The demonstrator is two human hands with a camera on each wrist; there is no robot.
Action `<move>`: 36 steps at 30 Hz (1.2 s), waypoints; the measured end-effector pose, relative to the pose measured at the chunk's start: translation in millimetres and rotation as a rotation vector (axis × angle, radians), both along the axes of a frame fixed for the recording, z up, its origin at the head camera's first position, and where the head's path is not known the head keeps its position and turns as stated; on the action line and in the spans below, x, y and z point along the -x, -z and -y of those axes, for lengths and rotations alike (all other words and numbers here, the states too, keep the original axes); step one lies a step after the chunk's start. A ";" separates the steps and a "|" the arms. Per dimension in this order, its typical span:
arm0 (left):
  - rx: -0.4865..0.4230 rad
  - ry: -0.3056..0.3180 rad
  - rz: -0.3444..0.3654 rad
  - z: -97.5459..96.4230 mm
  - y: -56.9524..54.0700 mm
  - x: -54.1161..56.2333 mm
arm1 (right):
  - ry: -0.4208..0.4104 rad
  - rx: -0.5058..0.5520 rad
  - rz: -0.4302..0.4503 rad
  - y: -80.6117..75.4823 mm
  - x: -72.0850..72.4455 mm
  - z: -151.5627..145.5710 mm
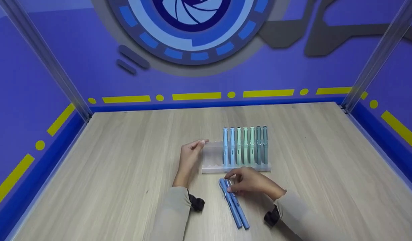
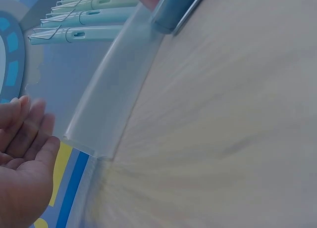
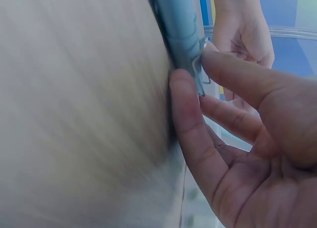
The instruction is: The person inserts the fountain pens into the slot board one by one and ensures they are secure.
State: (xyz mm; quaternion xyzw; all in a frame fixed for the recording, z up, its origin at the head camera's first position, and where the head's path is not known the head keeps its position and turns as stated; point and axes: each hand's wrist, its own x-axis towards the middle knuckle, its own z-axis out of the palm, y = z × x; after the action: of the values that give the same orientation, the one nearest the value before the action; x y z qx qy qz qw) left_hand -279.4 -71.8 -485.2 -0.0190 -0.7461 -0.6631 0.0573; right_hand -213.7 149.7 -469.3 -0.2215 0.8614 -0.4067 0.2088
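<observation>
A clear plastic pen stand (image 1: pixel 212 154) stands upright on the table, with light blue pens (image 1: pixel 232 146), light green pens (image 1: pixel 245 145) and dark green pens (image 1: pixel 265 145) in a row in its middle and right part. My left hand (image 1: pixel 189 157) pinches the stand's upper left corner with thumb and fingertips. In front of the stand lie two darker blue pens side by side. My right hand (image 1: pixel 254 182) pinches the right blue pen (image 1: pixel 240 210) near its cap end, thumb on one side and fingers on the other. The left blue pen (image 1: pixel 231 202) lies right against it.
The wooden table (image 1: pixel 125 174) runs out to blue-purple panels (image 1: pixel 199 83) at the back and both sides. Black wrist bands (image 1: pixel 196 203) sit on both forearms. The stand's left slots hold no pens.
</observation>
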 end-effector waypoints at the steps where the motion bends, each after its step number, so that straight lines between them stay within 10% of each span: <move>1: 0.003 -0.002 -0.005 -0.3 -0.5 -0.1 | -0.002 0.006 -0.006 -0.2 -0.3 0.2; 36: 0.010 -0.006 -0.007 -1.2 0.7 -0.7 | 0.107 0.058 0.001 -6.1 1.0 -1.5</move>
State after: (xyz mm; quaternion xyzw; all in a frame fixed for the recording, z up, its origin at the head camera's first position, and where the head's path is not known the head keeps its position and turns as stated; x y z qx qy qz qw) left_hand -278.7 -70.6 -486.0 -0.0195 -0.7493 -0.6590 0.0618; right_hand -214.8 151.2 -463.2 -0.1808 0.8597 -0.4422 0.1807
